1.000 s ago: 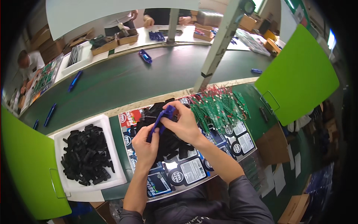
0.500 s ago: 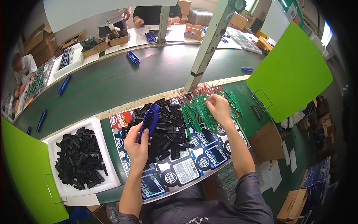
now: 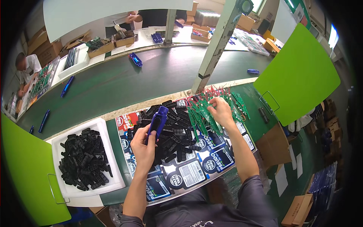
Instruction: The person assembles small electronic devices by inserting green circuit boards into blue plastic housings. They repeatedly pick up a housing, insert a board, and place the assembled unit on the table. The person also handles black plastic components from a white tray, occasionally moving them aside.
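My left hand [image 3: 143,149] is closed around a dark blue plastic housing [image 3: 162,115], an elongated shell held tilted with its far end up. A black inset shows along the side facing me. Beneath and beyond it lies a loose heap of black plastic pieces [image 3: 177,132]. My right hand [image 3: 221,111] is over a pile of narrow green circuit boards [image 3: 198,117] with red wires, its thumb and fingertips pinched together. Whether a board is between those fingertips, I cannot make out.
To the left, a white foam tray [image 3: 113,170] holds more black pieces. Beyond the printed work mat [image 3: 196,181] runs a green conveyor belt [image 3: 162,72] with several blue housings. A metal post [image 3: 211,56] rises ahead. Green panels [image 3: 302,75] flank both sides. People work across the belt.
The view has shifted slightly, so the bench appears farther right. My left hand still holds the blue housing. My right hand stays pinched at the boards. Across the belt, a person's hands have moved.
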Motion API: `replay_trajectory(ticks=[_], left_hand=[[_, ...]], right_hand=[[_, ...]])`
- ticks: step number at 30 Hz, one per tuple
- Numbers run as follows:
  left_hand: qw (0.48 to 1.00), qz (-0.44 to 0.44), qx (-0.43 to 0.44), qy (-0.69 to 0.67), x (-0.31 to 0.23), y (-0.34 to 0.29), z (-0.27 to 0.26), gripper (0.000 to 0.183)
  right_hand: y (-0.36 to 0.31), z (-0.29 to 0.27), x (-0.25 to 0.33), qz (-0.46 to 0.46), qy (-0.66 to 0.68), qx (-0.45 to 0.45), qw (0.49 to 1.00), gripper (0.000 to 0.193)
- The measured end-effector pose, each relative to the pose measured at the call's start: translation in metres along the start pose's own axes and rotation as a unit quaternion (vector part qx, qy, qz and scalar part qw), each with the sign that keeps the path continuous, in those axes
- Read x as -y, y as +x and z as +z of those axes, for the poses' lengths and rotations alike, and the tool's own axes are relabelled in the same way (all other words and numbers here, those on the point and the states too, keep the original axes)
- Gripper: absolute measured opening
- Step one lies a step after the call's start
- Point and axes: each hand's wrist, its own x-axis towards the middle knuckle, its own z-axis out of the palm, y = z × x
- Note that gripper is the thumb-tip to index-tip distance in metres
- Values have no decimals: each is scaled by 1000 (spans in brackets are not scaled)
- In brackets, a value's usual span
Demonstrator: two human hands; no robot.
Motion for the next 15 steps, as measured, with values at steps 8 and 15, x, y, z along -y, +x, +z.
replay_trajectory(ticks=[8, 15], left_hand=[[1000, -20, -1, -23, 3, 1, 3, 26], [975, -107, 46, -190, 0, 1, -5, 36]], right_hand=[[1, -38, 24, -65, 113, -115, 985, 28], [-46, -51, 121, -70, 467, 24, 881, 29]])
